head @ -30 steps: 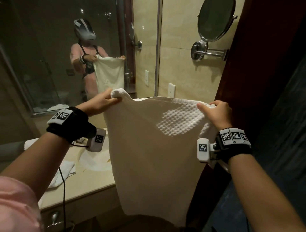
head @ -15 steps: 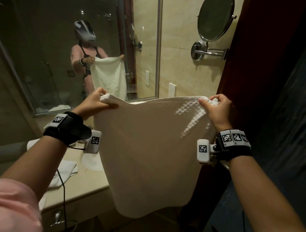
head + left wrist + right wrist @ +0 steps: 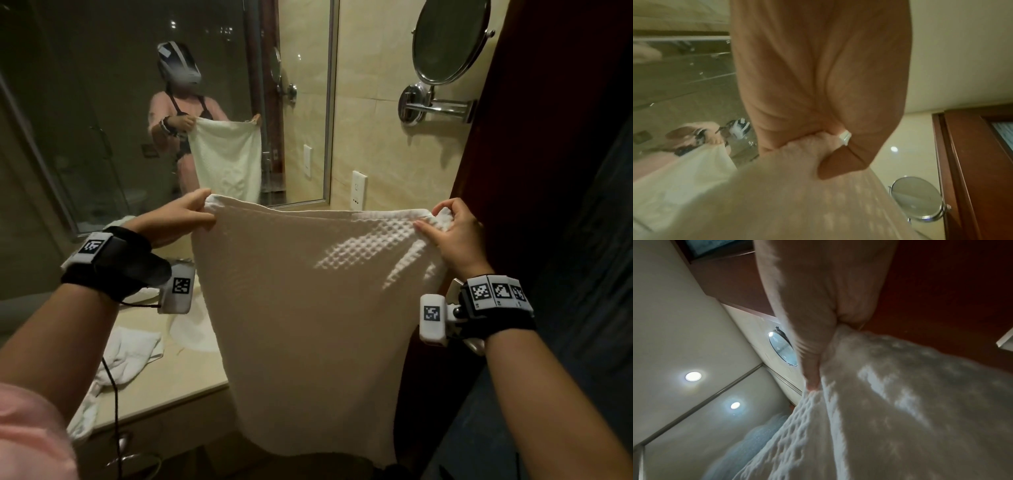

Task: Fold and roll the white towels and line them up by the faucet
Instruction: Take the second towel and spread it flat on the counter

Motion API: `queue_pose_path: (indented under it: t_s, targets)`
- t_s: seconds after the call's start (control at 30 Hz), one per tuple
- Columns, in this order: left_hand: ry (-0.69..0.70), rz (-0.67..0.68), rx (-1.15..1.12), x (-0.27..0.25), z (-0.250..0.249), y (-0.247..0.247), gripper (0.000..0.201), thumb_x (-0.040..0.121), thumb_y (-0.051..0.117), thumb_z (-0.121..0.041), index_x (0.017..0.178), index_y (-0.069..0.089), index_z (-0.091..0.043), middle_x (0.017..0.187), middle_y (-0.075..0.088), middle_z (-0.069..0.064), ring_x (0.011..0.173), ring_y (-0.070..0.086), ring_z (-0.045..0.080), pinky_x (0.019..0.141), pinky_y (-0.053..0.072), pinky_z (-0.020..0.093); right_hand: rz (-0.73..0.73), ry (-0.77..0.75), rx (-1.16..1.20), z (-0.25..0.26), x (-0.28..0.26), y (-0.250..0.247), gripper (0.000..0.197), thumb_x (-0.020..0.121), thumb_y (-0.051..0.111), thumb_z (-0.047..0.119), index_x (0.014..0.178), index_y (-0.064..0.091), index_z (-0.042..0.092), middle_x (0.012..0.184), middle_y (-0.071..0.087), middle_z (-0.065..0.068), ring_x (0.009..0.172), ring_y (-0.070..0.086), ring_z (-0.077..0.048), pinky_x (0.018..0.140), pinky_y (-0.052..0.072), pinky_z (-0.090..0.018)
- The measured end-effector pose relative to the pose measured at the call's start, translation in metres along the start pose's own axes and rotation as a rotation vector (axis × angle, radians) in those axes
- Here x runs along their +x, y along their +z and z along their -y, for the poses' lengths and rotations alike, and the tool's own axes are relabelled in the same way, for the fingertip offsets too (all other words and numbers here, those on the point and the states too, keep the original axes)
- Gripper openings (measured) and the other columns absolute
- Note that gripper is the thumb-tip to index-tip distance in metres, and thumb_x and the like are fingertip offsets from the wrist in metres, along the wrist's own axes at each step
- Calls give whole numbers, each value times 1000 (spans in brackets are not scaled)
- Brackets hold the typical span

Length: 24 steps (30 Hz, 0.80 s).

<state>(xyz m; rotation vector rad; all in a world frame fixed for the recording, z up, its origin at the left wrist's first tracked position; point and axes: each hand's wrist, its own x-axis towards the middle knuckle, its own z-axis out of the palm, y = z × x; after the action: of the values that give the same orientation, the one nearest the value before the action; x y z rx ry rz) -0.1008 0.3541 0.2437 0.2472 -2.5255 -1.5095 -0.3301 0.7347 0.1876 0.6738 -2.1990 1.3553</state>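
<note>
A white waffle-weave towel [image 3: 308, 325] hangs spread out in the air in front of me, above the edge of the vanity counter [image 3: 178, 373]. My left hand [image 3: 191, 214] pinches its top left corner and my right hand [image 3: 445, 226] pinches the top right corner. The left wrist view shows the thumb and fingers [image 3: 840, 164] clamped on the towel [image 3: 797, 203]. In the right wrist view the thumb [image 3: 812, 378] presses the towel [image 3: 890, 418] edge. More crumpled white towels [image 3: 130, 353] lie on the counter at left. The faucet is hidden.
A large wall mirror [image 3: 137, 102] reflects me holding the towel. A round chrome magnifying mirror [image 3: 445, 41] on an arm juts from the tiled wall at upper right. A dark wooden door frame [image 3: 513, 137] stands close on the right. The sink basin [image 3: 191, 329] lies behind the towel.
Both hands have pulled apart, drawing the towel's top edge wider and straighter. The towel has risen a little, and my left hand moved left.
</note>
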Motion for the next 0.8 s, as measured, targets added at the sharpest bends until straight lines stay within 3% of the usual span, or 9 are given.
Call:
queue_pose_path:
  t_s: [0.07, 0.13, 0.23, 0.3, 0.4, 0.57, 0.63, 0.73, 0.8]
  targets:
    - [-19, -32, 33, 0, 1, 1, 19, 86, 53, -5, 103, 46, -9, 103, 49, 9, 97, 48, 22, 78, 46, 28, 85, 4, -8, -1, -3, -2, 28, 77, 78, 19, 92, 54, 19, 86, 60, -1, 74, 56, -15, 56, 44, -20]
    - [-20, -44, 37, 0, 1, 1, 15, 87, 51, -4, 98, 44, -12, 100, 45, 6, 94, 46, 20, 75, 43, 27, 159, 5, -8, -5, -4, -3, 27, 77, 74, 12, 94, 53, 21, 91, 61, -1, 80, 59, -17, 60, 45, -20]
    - [-24, -62, -4, -5, -2, 0, 34, 65, 58, -23, 95, 43, -20, 97, 44, 2, 88, 46, 15, 71, 42, 26, 218, 72, 40, -16, -2, -3, 25, 77, 70, 20, 91, 51, 30, 98, 61, -5, 91, 60, -25, 75, 52, -38]
    - [-25, -106, -29, -5, -2, -2, 48, 50, 57, -33, 95, 43, -21, 95, 44, 2, 83, 46, 14, 68, 41, 28, 214, 125, 103, -18, -1, -2, 25, 76, 70, 30, 90, 49, 32, 97, 59, -6, 89, 58, -25, 75, 50, -41]
    - [-20, -193, -30, 0, 3, -2, 48, 59, 53, -27, 103, 40, -12, 96, 41, 3, 82, 44, 12, 68, 39, 28, 187, 137, 148, -18, 2, 1, 30, 76, 61, 19, 102, 46, 21, 93, 52, -4, 78, 51, -15, 68, 43, -31]
    - [2, -348, -115, 14, 15, 4, 34, 81, 47, -4, 114, 39, -4, 96, 45, 5, 80, 46, 11, 67, 41, 23, 133, 156, 150, -25, 6, 17, 32, 88, 49, -1, 115, 39, 13, 85, 46, -6, 71, 47, -18, 67, 41, -32]
    - [10, -403, -142, 22, 24, 4, 40, 75, 49, -3, 113, 46, 6, 99, 53, 14, 81, 52, 14, 68, 45, 23, 114, 172, 118, -27, 9, 22, 30, 90, 45, -1, 119, 40, 5, 80, 45, -1, 70, 46, -16, 66, 38, -31]
    - [17, -539, -191, 31, 36, 6, 19, 79, 52, 7, 96, 55, 0, 85, 57, 9, 74, 53, 11, 63, 46, 17, 98, 122, 66, -27, 12, 24, 7, 91, 52, 2, 95, 52, 8, 85, 51, -6, 80, 49, -19, 72, 38, -29]
    - [14, -647, -205, 37, 45, 7, 23, 85, 56, 9, 86, 54, -14, 81, 55, 2, 72, 51, 7, 64, 45, 14, 56, 113, 86, -34, 15, 25, 23, 86, 58, 1, 72, 51, 18, 73, 51, 0, 70, 48, -15, 65, 39, -30]
